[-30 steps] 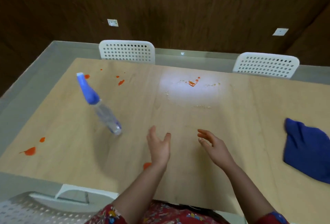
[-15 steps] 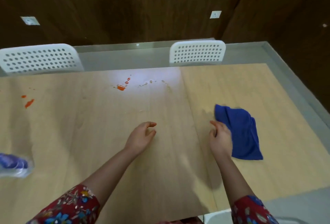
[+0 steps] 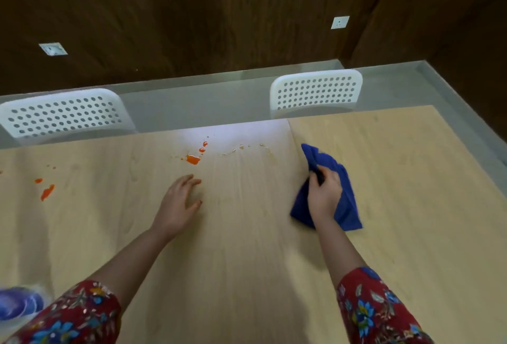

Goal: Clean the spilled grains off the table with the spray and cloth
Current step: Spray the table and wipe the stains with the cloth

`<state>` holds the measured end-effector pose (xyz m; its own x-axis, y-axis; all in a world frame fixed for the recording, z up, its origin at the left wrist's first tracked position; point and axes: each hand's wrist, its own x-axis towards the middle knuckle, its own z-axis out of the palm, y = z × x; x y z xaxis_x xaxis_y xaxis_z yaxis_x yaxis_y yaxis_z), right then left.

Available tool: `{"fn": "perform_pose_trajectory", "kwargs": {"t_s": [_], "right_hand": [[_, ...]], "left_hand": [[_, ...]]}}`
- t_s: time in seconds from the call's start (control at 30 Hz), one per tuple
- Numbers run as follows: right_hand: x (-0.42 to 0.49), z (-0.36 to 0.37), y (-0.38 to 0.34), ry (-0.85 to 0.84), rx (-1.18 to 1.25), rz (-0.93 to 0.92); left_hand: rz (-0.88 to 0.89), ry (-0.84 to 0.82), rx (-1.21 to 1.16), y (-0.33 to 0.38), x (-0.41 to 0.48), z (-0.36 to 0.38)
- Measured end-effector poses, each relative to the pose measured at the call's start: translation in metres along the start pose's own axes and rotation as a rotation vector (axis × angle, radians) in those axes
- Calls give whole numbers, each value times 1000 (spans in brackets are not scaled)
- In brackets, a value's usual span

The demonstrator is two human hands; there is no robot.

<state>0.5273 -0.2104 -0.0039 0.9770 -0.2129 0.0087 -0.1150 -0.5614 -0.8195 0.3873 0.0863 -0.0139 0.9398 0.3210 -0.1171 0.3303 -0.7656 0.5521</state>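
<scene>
On the right half of the pale wooden surface [image 3: 247, 275], the right hand [image 3: 325, 196] grabs the blue cloth [image 3: 351, 212]!

The right hand's fingers are curled and clamped on the bunched middle of the cloth, whose lower corners lie on the surface. The left hand [image 3: 178, 206] sits palm down near the centre, fingers apart and fairly straight, holding nothing; whether it touches the wood is hard to tell. Just beyond its fingertips lies an orange spill [image 3: 193, 159], with small clear droplets [image 3: 241, 147] trailing right toward the cloth. More orange spots [image 3: 47, 192] sit well off to the left. The spray bottle [image 3: 16, 306] is a blue blur at the lower left edge, beside the left floral sleeve [image 3: 76, 316]. Two white perforated chairs [image 3: 315, 92] stand along the far side.
</scene>
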Motion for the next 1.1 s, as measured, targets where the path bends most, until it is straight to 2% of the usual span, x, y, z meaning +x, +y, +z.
{"fn": "perform_pose_trajectory", "kwargs": {"t_s": [0.07, 0.1, 0.2, 0.27, 0.37, 0.53, 0.67, 0.73, 0.8, 0.87, 0.93, 1.03, 1.1], "right_hand": [[-1, 23, -20, -90, 38, -85], [1, 33, -21, -153, -53, -140], [9, 56, -3, -361, -649, -304], [13, 64, 8, -453, -787, -324], [19, 72, 11, -457, -833, -325], [36, 55, 20, -350, -884, -286], [94, 102, -4, -265, -813, -168], [105, 138, -32, -299, -731, -246], [82, 158, -47, -392, -698, -427], [36, 142, -40, -524, -679, -595], [17, 110, -19, -550, -687, -643], [61, 89, 2, -371, -781, -444], [100, 107, -12, -279, -804, -277]], "left_hand": [[-22, -36, 99, -19, 21, -11], [-53, -59, 127, -27, 29, -16], [-155, -115, 169, -50, 54, -27], [-195, -171, 186, -62, 67, -34], [-154, -230, 275, -75, 79, -36], [8, -43, 379, -86, 69, -21], [17, 12, 375, -89, 71, -17], [28, 26, 371, -89, 70, -16], [35, 30, 350, -88, 69, -17], [34, 35, 339, -88, 68, -18], [30, 50, 336, -88, 68, -18], [32, 64, 335, -88, 67, -16], [29, 75, 341, -89, 68, -16]]}}
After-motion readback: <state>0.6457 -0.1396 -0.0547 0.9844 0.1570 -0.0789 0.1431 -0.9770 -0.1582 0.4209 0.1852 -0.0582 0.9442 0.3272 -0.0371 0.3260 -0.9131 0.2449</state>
